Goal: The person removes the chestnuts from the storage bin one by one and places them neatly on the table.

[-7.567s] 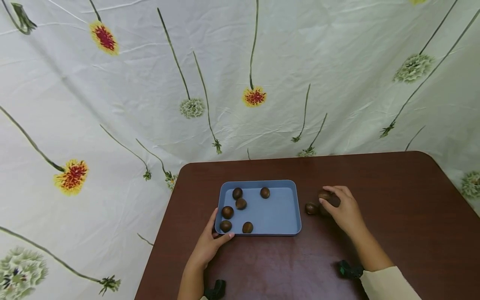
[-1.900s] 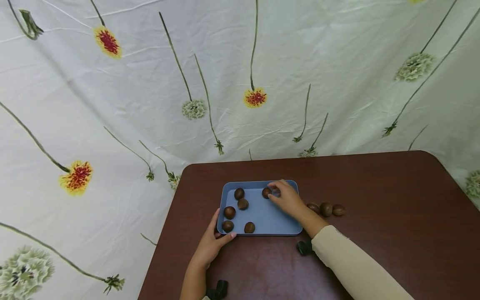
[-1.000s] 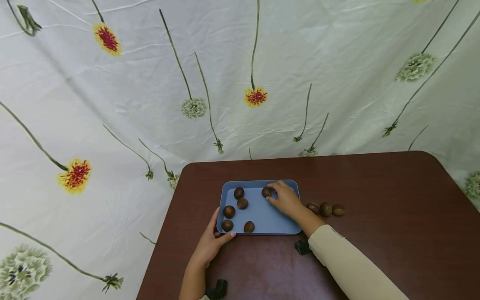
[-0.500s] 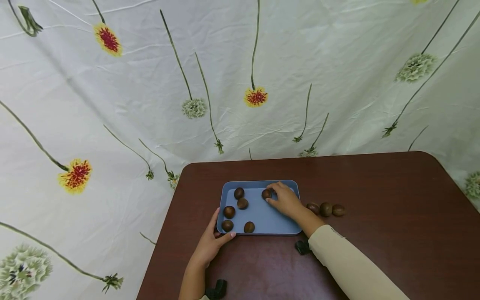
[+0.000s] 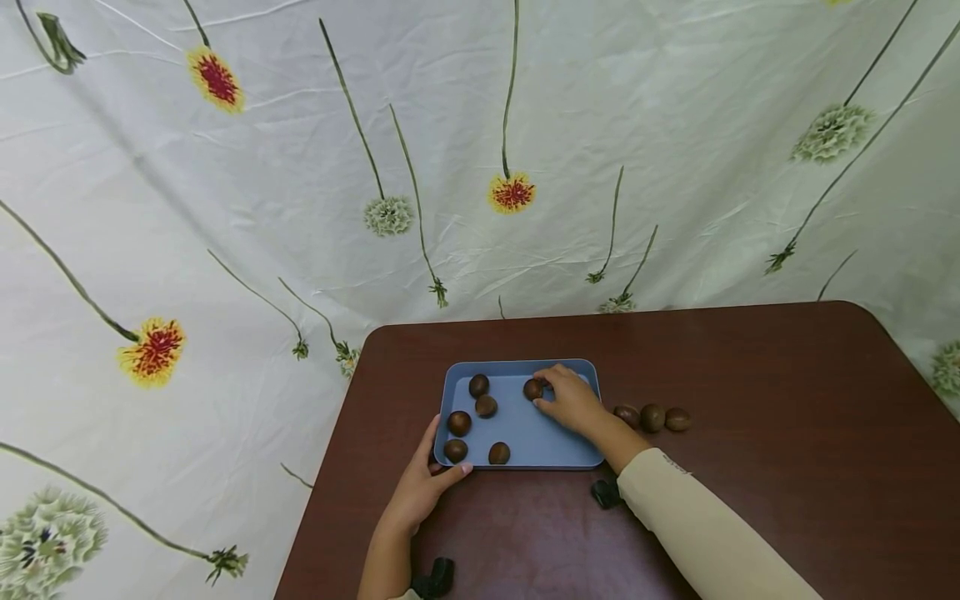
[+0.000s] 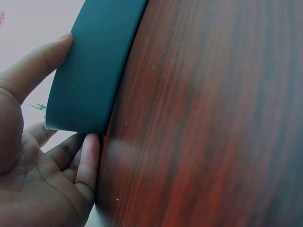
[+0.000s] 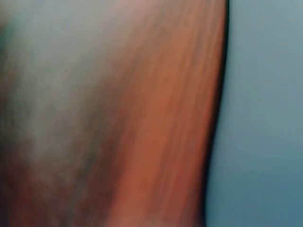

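A shallow blue tray [image 5: 540,437] lies on the table, with several round brown nuts in it, chestnut-like in look. My left hand [image 5: 415,492] grips the tray's near left corner. In the left wrist view the thumb [image 6: 52,56] presses the tray's side wall [image 6: 94,66], and the other fingers curl at the corner below. Reaching over the right side, my right hand [image 5: 576,402] pinches a nut [image 5: 532,389] near the tray's far side between thumb and fingers. The right wrist view shows no hand, only blurred table and the tray [image 7: 265,118].
Three more nuts [image 5: 652,418] sit side by side on the dark brown table [image 5: 787,433], right of the tray and beside my right forearm. Inside the tray, other nuts [image 5: 459,423] gather toward the left. A white flower-print cloth [image 5: 450,167] hangs behind the table.
My right hand, earlier pinching a nut at the group right of the tray, has moved left onto a nut inside it. Three nuts now stand in a row there. The last second shows almost no motion.
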The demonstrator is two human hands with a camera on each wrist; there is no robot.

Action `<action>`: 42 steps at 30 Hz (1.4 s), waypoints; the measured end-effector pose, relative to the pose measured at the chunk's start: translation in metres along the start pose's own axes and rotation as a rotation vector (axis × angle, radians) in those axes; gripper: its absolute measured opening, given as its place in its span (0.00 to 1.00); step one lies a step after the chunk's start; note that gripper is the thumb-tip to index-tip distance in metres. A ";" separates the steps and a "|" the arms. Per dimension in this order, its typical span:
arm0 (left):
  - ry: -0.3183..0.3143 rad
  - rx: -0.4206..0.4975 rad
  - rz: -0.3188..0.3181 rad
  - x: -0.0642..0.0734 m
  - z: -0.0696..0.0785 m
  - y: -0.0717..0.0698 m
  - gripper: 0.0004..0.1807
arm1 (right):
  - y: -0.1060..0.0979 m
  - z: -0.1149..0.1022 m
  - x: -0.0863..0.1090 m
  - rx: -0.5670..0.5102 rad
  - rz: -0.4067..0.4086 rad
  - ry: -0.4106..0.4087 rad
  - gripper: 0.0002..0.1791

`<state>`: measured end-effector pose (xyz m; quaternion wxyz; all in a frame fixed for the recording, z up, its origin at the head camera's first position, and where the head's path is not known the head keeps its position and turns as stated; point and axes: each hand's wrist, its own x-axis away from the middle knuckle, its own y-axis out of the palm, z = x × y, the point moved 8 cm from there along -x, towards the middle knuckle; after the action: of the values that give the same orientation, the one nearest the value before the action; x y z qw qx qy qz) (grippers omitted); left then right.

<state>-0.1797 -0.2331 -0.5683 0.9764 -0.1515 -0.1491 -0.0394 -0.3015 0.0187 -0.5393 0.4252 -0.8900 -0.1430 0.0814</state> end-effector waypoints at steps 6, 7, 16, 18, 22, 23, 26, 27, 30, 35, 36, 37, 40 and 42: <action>0.008 -0.007 0.008 0.000 0.000 -0.001 0.57 | 0.000 0.002 0.000 -0.010 -0.008 0.012 0.26; 0.008 -0.011 0.011 -0.001 -0.001 -0.001 0.57 | 0.000 0.002 0.000 -0.014 -0.007 0.013 0.26; -0.002 -0.013 0.008 -0.001 -0.001 -0.001 0.57 | -0.003 0.002 0.001 -0.098 0.028 0.025 0.23; -0.001 -0.011 0.007 -0.001 -0.002 0.000 0.57 | -0.006 0.002 0.002 -0.136 0.046 0.023 0.23; 0.001 0.006 0.003 -0.001 -0.002 0.001 0.57 | -0.010 0.002 0.003 -0.205 0.067 0.010 0.23; 0.000 0.006 0.004 -0.001 -0.002 0.001 0.57 | -0.011 0.002 0.004 -0.217 0.074 0.007 0.23; -0.004 0.006 0.005 -0.001 -0.001 0.001 0.57 | -0.016 0.001 0.008 -0.247 0.086 -0.005 0.24; -0.004 0.005 0.004 0.000 -0.001 0.001 0.57 | -0.018 0.000 0.009 -0.255 0.093 -0.004 0.24; -0.010 0.008 0.003 0.000 -0.002 0.001 0.57 | -0.024 0.001 0.015 -0.269 0.112 0.000 0.24; -0.009 0.007 0.009 0.000 -0.001 0.000 0.57 | -0.033 0.003 0.023 -0.292 0.149 -0.004 0.26; -0.007 0.004 0.011 0.000 -0.001 0.000 0.57 | -0.034 0.004 0.025 -0.304 0.156 -0.002 0.26; -0.005 0.002 0.011 0.000 0.000 -0.001 0.56 | -0.036 0.005 0.027 -0.324 0.165 0.001 0.26; 0.001 -0.006 0.013 0.000 0.001 0.000 0.56 | -0.043 0.011 0.034 -0.372 0.188 0.013 0.26; 0.001 -0.012 0.013 -0.001 0.000 0.000 0.56 | -0.048 0.015 0.040 -0.395 0.198 0.029 0.26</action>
<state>-0.1806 -0.2328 -0.5684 0.9757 -0.1581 -0.1476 -0.0341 -0.2762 0.0712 -0.5121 0.2343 -0.9668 -0.0622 0.0805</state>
